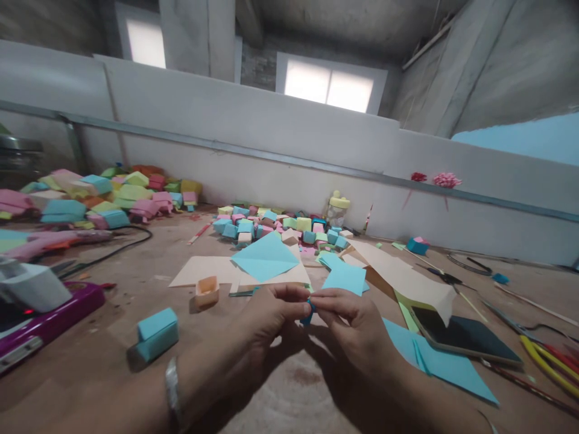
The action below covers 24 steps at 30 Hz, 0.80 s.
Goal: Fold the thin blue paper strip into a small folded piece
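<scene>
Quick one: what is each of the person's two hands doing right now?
Left hand: closed, pinching a small blue paper piece between thumb and fingers.
Right hand: closed, fingertips pinched at the same piece.

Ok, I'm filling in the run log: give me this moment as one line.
left hand: pinching small blue piece | right hand: pinching it too | left of hands: blue box, peach box | right of hands: phone
</scene>
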Motion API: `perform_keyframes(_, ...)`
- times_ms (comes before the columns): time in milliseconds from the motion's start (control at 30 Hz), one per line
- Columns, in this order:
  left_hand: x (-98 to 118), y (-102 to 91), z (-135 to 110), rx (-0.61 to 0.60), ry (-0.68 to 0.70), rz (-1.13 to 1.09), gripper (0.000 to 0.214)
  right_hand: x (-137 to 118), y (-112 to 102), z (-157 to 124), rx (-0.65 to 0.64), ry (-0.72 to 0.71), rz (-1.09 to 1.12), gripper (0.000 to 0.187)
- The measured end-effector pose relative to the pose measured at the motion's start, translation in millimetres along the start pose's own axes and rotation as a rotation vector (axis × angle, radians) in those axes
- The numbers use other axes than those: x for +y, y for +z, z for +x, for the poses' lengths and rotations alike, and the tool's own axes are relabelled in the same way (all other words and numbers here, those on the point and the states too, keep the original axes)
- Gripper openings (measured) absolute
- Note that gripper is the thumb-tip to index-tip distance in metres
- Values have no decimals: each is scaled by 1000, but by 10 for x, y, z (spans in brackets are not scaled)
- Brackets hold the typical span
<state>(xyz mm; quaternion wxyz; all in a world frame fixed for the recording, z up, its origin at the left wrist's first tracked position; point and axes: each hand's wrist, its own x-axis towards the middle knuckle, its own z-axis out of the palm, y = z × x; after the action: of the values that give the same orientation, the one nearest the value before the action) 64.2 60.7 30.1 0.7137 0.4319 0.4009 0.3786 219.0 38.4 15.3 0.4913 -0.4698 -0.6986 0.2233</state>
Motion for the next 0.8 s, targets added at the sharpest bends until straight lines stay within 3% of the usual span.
perform_keyframes(200,62,39,3,71,103,96,15,-53,-1,6,6,-20,-18,20)
perform_keyframes(467,100,61,-14,-10,122,217,9,-36,0,-11,51,84,-49,4)
perform_keyframes(800,23,-62,15,-102,65,66,20,-55,-13,-23,-9,12,-86,16)
